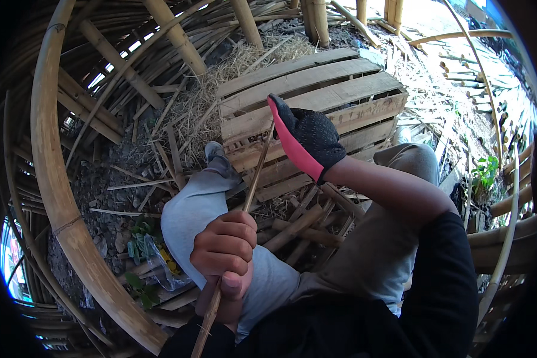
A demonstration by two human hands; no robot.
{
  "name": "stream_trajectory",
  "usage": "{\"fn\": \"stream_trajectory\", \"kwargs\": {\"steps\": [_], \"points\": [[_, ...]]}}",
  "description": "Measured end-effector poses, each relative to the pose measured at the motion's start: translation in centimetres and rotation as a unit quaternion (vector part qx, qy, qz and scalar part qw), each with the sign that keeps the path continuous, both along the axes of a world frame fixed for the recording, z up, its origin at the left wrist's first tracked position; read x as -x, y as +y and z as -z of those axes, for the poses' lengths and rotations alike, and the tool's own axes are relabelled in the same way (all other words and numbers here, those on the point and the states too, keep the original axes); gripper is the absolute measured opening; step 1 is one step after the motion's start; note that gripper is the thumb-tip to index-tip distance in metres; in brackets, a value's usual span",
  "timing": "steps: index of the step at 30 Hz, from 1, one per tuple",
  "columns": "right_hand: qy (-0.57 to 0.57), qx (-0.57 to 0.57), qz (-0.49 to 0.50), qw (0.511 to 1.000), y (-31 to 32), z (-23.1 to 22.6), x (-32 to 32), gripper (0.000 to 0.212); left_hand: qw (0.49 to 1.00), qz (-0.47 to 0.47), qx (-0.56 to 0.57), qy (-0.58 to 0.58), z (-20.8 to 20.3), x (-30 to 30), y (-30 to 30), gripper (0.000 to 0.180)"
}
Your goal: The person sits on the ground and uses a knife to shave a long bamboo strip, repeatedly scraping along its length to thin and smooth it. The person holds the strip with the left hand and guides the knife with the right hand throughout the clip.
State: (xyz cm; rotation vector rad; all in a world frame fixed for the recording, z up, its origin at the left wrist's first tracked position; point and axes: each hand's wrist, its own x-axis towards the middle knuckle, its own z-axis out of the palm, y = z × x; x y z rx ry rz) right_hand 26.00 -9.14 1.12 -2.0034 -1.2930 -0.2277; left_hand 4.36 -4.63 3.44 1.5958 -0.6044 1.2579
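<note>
A long, thin bamboo strip (258,173) slants from the lower edge up toward the wooden crate. My bare left hand (224,253) is wrapped round it in a fist above my lap, its thumb lying along the strip. My right hand (307,136), in a black and pink glove, is curled at the strip's upper end, with the thumb stretched forward. The glove hides that end and most of the right fingers. Just beyond the right hand lies the slatted wooden crate (316,80), between my outstretched legs.
A thick curved bamboo pole (56,173) arches along the left. Upright bamboo posts (179,42) and a heap of straw (191,125) lie beyond. Cut bamboo pieces (301,230) are under the crate's near side. A clear plastic bag (167,268) lies beside my left leg.
</note>
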Motion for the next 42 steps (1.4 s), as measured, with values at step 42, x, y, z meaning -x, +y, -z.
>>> {"fn": "stream_trajectory", "kwargs": {"steps": [42], "points": [[-0.066,0.269,0.147,0.949,3.2,-2.5,-10.1,0.078,0.985,0.118,-0.114,0.051,-1.6,1.1,1.5,0.052]]}}
